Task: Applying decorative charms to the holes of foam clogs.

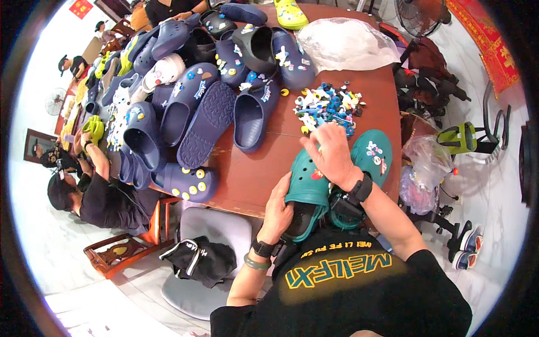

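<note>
At the table's near edge, my left hand (pixel 276 212) is closed round the left side of a green foam clog (pixel 306 182), whose toe points away from me. A red charm (pixel 317 174) sits on its upper, among round holes. Over the clog's toe and right side lies my right hand (pixel 335 157), fingers bent; what they hold, if anything, is hidden. Just right of it is a second green clog (pixel 371 153) bearing several charms, partly covered by my right wrist. Beyond my right fingers is a heap of small colourful shoe charms (pixel 327 106).
Many navy and black clogs (pixel 193 104) crowd the left of the brown table (pixel 241 177). A white plastic bag (pixel 345 42) and a lime clog (pixel 291 14) lie at the far side. A grey chair (pixel 216 230) holds a black cap. Another person (pixel 115 196) sits at left.
</note>
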Demonstrator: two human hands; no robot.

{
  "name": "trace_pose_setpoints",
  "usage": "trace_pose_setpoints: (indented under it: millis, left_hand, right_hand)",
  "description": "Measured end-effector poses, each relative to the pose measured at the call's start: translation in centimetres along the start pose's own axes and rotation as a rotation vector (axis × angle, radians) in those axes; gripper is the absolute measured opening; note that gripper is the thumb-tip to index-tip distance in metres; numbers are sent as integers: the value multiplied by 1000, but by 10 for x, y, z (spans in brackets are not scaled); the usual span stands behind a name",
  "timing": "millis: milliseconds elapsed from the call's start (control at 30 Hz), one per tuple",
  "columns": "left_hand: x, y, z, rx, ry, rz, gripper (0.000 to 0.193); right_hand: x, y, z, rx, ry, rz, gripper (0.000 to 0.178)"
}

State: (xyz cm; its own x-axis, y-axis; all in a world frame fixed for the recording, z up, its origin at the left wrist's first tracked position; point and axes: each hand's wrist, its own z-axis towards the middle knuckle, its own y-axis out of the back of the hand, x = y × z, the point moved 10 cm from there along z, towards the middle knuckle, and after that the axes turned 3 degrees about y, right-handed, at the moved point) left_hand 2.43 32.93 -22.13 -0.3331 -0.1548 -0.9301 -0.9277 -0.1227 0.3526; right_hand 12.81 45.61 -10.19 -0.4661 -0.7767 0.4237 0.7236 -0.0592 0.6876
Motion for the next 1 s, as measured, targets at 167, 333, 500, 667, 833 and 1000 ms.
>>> trace_pose_setpoints:
  millis: [167, 333, 500, 667, 833, 1000]
  left_hand:
    - [5, 1, 6, -16, 2, -43, 68]
    - [5, 7, -4, -73, -46, 2, 62]
    - [0, -3, -4, -66, -75, 58, 69]
    - [3, -8, -6, -46, -88, 72, 69]
    - [-3, -4, -3, -39, -81, 82, 69]
    - [-4, -4, -2, -29, -89, 84, 67]
  right_hand:
    - [2, -13, -15, 210, 142, 245, 14]
    - [39, -16, -43, 382, 302, 251, 14]
    - [49, -23, -40, 471, 441, 84, 10]
    - [39, -33, -37, 465, 288, 175, 16]
    - [51, -22, -31, 345, 335, 43, 22]
    - [27, -38, -37, 388, 192, 106, 31]
